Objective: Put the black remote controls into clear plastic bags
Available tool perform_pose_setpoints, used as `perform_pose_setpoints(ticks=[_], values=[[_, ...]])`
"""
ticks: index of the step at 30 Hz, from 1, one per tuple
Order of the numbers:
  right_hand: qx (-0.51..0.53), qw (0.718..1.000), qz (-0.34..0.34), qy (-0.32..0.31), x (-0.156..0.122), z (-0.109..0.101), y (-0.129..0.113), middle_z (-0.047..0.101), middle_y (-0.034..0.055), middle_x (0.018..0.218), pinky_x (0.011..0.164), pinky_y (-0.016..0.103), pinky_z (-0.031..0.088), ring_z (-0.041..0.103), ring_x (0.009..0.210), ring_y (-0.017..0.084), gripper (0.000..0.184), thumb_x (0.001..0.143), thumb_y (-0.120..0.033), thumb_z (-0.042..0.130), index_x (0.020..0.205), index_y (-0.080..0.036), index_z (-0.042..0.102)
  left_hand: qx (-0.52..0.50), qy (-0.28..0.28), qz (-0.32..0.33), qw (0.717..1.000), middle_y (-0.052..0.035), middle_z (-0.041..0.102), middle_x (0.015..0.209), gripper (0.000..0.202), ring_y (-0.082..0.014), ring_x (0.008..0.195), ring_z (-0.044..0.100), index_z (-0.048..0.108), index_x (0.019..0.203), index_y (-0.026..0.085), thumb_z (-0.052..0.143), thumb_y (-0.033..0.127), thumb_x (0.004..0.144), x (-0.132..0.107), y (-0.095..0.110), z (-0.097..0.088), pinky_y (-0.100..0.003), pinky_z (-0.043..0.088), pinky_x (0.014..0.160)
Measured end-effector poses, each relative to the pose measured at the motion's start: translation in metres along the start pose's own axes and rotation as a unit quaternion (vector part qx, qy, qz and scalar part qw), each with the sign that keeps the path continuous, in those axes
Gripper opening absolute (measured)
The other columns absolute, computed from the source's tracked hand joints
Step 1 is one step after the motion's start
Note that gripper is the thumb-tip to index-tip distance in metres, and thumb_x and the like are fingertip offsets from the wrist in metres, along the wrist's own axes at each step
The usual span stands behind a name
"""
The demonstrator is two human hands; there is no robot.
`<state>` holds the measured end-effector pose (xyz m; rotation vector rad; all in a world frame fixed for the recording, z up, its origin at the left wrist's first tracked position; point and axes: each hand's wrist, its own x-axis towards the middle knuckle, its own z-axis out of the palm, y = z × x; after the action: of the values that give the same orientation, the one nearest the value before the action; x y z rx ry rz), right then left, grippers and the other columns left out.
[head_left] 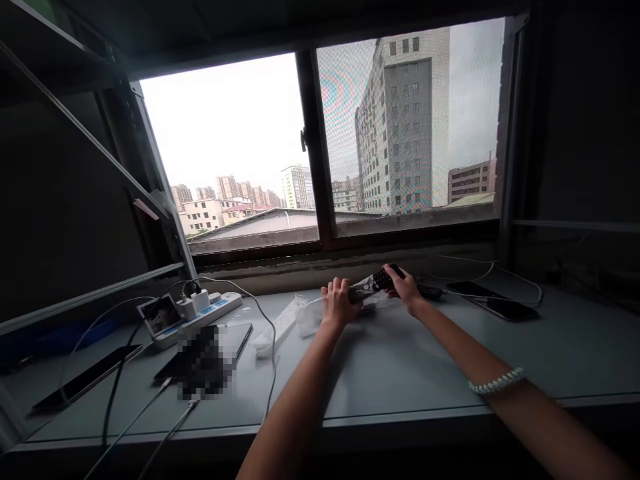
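Both my hands reach far forward over a grey sill-like table (425, 360) below a window. A black remote control (376, 283) in a clear plastic wrapper is held between them. My left hand (337, 303) is closed round its near end. My right hand (404, 288) grips the far end, fingers curled over the buttons. Crumpled clear plastic (305, 313) lies on the table just left of my left hand. A beaded bracelet (496, 381) is on my right forearm.
A white power strip (210, 309) with plugs and cables sits at the left, with a small photo card (160, 315), a dark tablet (85, 378) and a blurred patch (203, 360). A black phone (493, 301) with a cable lies at the right. Another dark remote (430, 291) lies behind my right hand.
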<state>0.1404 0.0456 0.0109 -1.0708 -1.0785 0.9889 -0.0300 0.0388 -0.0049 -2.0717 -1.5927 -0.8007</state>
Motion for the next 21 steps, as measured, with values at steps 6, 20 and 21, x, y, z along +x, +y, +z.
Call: perform_pose_setpoints(ticks=[6, 20, 21], values=[[0.086, 0.991, 0.088, -0.044, 0.002, -0.002, 0.001, 0.061, 0.0080, 0.074, 0.046, 0.022, 0.043, 0.055, 0.054, 0.014, 0.065, 0.089, -0.055, 0.010, 0.111, -0.015, 0.056, 0.001, -0.028, 0.012, 1.000, -0.0045, 0.056, 0.097, 0.029, -0.0215, 0.091, 0.053, 0.053, 0.094, 0.020, 0.060, 0.041, 0.075, 0.000, -0.002, -0.001, -0.033, 0.038, 0.079], [0.082, 0.963, 0.117, -0.227, -0.009, -0.007, -0.010, 0.065, 0.0145, 0.086, 0.052, 0.022, 0.042, 0.061, 0.078, 0.019, 0.065, 0.087, -0.057, 0.011, 0.081, -0.017, 0.061, -0.043, -0.019, 0.005, 0.999, -0.0028, 0.058, 0.097, 0.028, -0.0189, 0.092, 0.054, 0.051, 0.094, 0.022, 0.064, 0.038, 0.075, 0.003, -0.009, -0.003, -0.029, 0.038, 0.081], [0.103, 0.961, 0.116, -0.231, -0.009, -0.007, -0.010, 0.065, 0.0134, 0.085, 0.051, 0.022, 0.041, 0.061, 0.076, 0.019, 0.064, 0.087, -0.058, 0.013, 0.082, -0.017, 0.062, -0.045, -0.017, 0.005, 0.999, -0.0029, 0.058, 0.097, 0.028, -0.0190, 0.092, 0.054, 0.050, 0.094, 0.022, 0.064, 0.038, 0.075, 0.003, -0.008, -0.004, -0.029, 0.038, 0.080]])
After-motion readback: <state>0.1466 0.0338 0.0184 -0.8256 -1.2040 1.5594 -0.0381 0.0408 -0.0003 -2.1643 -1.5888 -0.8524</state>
